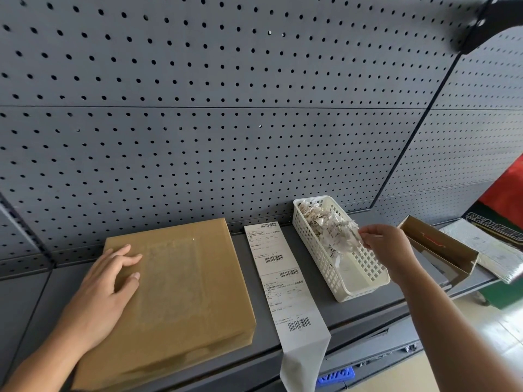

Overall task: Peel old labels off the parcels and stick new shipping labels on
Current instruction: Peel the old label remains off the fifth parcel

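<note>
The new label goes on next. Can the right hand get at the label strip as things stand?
Probably yes: the label strip lies uncovered beside the basket, close to the right hand, which must first drop its pinched scrap.

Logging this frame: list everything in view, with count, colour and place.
parcel: one, tan, left of shelf
label strip: one, white with barcodes, mid-shelf, end hanging over the front edge
basket: one, cream, right of the strip
torn label scraps: a pile, white, in the basket's far end
open box: one, brown cardboard, right of the basket
mailer: one, silver, far right
shelf: one, grey
pegboard: grey, behind the shelf
left hand: flat on the parcel
right hand: over the basket, pinching scraps
</note>
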Available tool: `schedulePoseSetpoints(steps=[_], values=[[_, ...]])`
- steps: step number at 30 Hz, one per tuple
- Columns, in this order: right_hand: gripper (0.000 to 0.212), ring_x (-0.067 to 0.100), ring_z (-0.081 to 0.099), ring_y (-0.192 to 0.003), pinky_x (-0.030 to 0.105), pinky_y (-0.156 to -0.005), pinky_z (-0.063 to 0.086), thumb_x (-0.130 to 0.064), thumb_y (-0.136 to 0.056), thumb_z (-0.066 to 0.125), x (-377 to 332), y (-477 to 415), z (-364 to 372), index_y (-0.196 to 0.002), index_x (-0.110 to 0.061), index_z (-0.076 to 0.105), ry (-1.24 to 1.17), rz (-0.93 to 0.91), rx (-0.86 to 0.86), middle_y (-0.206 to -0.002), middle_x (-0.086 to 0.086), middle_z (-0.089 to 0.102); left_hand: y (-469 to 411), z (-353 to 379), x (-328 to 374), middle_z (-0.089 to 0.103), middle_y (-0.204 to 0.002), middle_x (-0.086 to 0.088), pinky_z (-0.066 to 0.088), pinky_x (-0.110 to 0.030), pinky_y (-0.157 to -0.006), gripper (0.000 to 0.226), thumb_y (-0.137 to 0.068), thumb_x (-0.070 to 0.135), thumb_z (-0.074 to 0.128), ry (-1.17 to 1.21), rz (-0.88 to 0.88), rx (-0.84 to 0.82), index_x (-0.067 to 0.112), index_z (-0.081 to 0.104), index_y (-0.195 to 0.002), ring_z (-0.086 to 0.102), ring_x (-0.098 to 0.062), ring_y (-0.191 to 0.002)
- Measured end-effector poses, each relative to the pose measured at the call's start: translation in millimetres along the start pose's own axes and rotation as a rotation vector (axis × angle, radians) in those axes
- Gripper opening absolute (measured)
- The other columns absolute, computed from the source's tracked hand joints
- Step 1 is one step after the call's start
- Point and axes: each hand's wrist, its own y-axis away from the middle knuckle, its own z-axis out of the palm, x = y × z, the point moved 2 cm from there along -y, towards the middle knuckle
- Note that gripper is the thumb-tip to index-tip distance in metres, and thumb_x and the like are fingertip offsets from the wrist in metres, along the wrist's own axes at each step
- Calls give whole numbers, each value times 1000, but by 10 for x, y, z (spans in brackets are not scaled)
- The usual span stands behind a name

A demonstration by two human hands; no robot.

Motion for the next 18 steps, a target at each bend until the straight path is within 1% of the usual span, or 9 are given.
schedulePoseSetpoints(steps=[1, 3, 6, 8, 9, 10, 12, 15, 18], values=[[16, 18, 48, -55, 27, -46, 39, -5, -93, 62, -18, 11, -8, -87, -13, 74, -5, -2, 5, -76, 9, 70, -2, 1, -4, 26, -154, 30, 20, -47, -122, 30, -101, 34, 51, -1, 0, 0, 59, 42, -117, 10, 9, -144], [15, 22, 54, -60, 29, -50, 43, -5, -93, 62, -64, 38, -33, -89, -13, 74, -6, -20, 24, -79, 7, 71, -5, 5, -14, 27, -156, 27, 20, -47, -122, 30, -101, 34, 51, -3, 1, 3, 56, 43, -121, 11, 8, -145], [17, 26, 59, -69, 37, -63, 51, -4, -92, 63, -155, 98, -92, -89, -17, 73, -41, -64, 74, -80, 4, 72, -10, 3, -24, 26, -154, 30, 20, -46, -122, 31, -101, 35, 50, -4, 5, 0, 60, 41, -116, 11, 7, -146], [16, 21, 63, -74, 36, -73, 54, -4, -92, 64, -215, 129, -144, -95, -18, 71, -74, -97, 121, -85, 0, 71, -15, 4, -26, 26, -153, 30, 21, -45, -121, 31, -101, 36, 50, -5, 5, 0, 61, 40, -114, 11, 8, -145], [16, 18, 64, -77, 32, -76, 54, -5, -91, 65, -245, 142, -169, -100, -17, 71, -90, -118, 130, -87, -1, 71, -17, 4, -26, 26, -153, 30, 20, -45, -121, 31, -101, 36, 51, -6, 4, 0, 61, 40, -114, 11, 8, -145], [16, 16, 66, -80, 31, -78, 54, -6, -91, 67, -273, 154, -188, -102, -16, 70, -114, -140, 119, -90, -1, 71, -17, 3, -26, 27, -154, 29, 20, -45, -121, 31, -101, 36, 51, -7, 2, 0, 61, 40, -115, 11, 8, -145], [15, 16, 68, -82, 30, -79, 54, -8, -89, 69, -333, 184, -188, -100, -18, 70, -149, -174, 40, -90, -1, 73, -18, 2, -27, 28, -156, 26, 20, -46, -122, 30, -101, 35, 51, -10, 1, 3, 59, 41, -118, 11, 8, -145], [11, 11, 68, -76, 24, -71, 52, -10, -90, 70, -398, 217, -111, -97, -19, 72, 12, -235, -78, -87, -5, 73, -19, 2, -22, 29, -157, 25, 20, -45, -122, 31, -101, 34, 52, -5, 4, 2, 57, 42, -119, 11, 8, -144], [11, 4, 66, -81, 20, -74, 49, -12, -89, 71, -399, 202, -4, -93, -23, 71, 191, -305, -78, -88, -10, 72, -13, 0, -10, 29, -156, 26, 21, -47, -122, 31, -101, 34, 52, -4, 3, 2, 59, 42, -117, 12, 5, -146]])
